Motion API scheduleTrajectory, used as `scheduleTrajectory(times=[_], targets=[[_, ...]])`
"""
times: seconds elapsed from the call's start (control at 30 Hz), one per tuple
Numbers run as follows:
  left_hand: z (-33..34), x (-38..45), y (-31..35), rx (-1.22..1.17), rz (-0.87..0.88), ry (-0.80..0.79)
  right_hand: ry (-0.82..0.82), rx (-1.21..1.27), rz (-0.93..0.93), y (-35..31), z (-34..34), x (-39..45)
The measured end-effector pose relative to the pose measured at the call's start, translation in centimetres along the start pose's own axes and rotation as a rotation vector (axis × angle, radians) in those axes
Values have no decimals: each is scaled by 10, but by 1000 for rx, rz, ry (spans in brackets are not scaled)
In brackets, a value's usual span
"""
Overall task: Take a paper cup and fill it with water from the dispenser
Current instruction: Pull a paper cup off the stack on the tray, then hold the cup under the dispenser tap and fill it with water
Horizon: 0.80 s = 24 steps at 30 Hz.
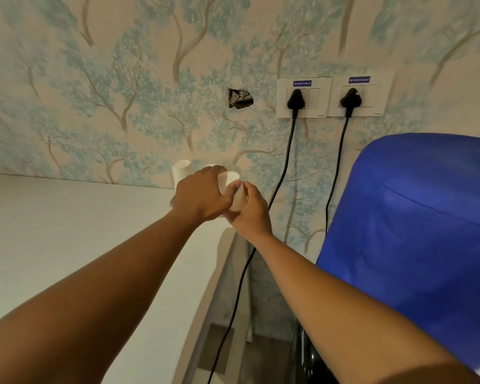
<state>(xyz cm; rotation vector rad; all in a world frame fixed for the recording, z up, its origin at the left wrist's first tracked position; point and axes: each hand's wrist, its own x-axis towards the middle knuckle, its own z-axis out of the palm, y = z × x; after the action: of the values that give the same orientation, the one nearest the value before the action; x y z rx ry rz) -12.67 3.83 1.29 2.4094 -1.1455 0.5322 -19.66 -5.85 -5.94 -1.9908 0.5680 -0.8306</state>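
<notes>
Both my hands are on the paper cup [231, 189] right at the far right corner of the white counter [67, 231], up against the wallpapered wall [108, 79]. My left hand [198, 196] wraps over it from the top and side, and my right hand [251, 210] pinches it from the right with thumb and fingers, so both are gripping. The cup is mostly covered by my fingers, and it's blurry, so I can't tell if it's one cup or a few nested.

Another white cup [181, 170] peeks out behind my left hand, only its top showing.

Room is tight on the right: the counter edge drops off just below my hands, two black cords [286, 162] hang from the wall sockets [302, 98] through the gap, and the blue water bottle [413, 217] fills that side, cut off by the frame. The counter to the left is wide open.
</notes>
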Motion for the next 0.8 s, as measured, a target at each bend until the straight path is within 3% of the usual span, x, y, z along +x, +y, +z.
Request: scheduleTrajectory(times=[0.37, 0.53, 0.67, 0.8], targets=[[-2, -97, 48, -140, -59, -46, 4, 58, 41, 20, -34, -99], [10, -133, 57, -222, -224, -164, 18, 85, 105, 33, -43, -150], [27, -168, 62, -515, -460, -300, 39, 125, 141, 41, -53, -192], [37, -203, 79, -998, -786, -446, 111, 134, 158, 45, -67, -222]])
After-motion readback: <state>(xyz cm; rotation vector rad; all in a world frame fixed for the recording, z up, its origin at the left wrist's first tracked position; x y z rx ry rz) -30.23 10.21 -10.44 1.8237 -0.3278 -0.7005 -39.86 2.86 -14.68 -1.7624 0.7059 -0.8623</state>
